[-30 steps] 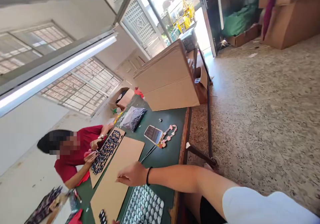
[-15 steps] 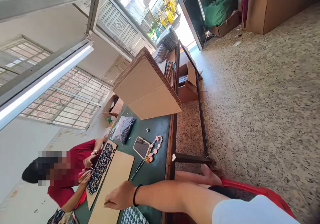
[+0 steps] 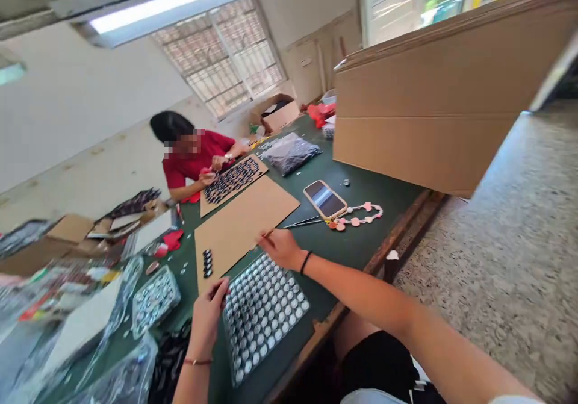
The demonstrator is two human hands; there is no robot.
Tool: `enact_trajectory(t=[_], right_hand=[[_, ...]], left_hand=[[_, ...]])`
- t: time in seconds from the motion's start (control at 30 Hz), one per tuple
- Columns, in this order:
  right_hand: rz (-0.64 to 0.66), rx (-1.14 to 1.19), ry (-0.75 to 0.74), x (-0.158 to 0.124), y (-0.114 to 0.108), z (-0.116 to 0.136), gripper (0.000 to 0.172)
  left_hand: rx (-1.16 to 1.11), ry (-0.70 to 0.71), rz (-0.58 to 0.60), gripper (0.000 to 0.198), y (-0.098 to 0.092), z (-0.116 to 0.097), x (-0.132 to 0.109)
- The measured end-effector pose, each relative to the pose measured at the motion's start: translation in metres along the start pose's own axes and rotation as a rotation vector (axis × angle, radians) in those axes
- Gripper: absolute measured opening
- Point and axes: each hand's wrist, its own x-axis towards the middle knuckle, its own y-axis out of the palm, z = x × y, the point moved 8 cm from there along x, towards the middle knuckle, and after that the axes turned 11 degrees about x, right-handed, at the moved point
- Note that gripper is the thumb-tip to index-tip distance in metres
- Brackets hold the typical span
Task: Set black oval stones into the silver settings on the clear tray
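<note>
My left hand is at the left corner of a clear tray filled with rows of round silvery pieces. Its thumb and fingers are pinched together; what is between them is too small to make out. My right hand is over the near edge of a bare cardboard sheet, just beyond the tray. Its fingertips are also pressed together, and I cannot tell what is in them. A short row of dark pieces lies on the sheet's left end. Tweezers lie to the right of that hand.
A phone with a beaded strap lies on the green table. A large cardboard stack stands at the right. Across the table a person in red handles a sheet of dark pieces. A container and plastic bags occupy the left.
The view has swung left and levelled. My left hand and the whole tray have come into view. My right hand has moved from over the sheet to its near edge.
</note>
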Motion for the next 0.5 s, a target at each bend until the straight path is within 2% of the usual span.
enact_trajectory(t=[0.03, 0.1, 0.23, 0.33, 0.4, 0.5], right_hand=[[0.007, 0.027, -0.009, -0.003, 0.004, 0.0, 0.038], [0.027, 0.089, -0.022, -0.011, 0.014, 0.001, 0.038], [0.07, 0.276, 0.021, -0.016, 0.035, 0.007, 0.033], [0.201, 0.368, 0.025, -0.009, 0.061, 0.023, 0.031], [0.293, 0.32, -0.045, -0.008, 0.075, 0.036, 0.03], [0.3, 0.234, -0.129, -0.011, 0.081, 0.045, 0.029]], left_hand=[[-0.062, -0.027, 0.067, 0.049, 0.007, 0.007, -0.002], [-0.126, -0.035, 0.099, 0.046, 0.014, 0.015, -0.006], [-0.171, 0.094, 0.201, 0.03, 0.025, 0.016, -0.017], [-0.206, 0.142, 0.195, 0.027, 0.023, 0.021, -0.02], [-0.233, 0.138, 0.193, 0.028, 0.023, 0.025, -0.021], [-0.25, 0.138, 0.189, 0.029, 0.024, 0.023, -0.024]])
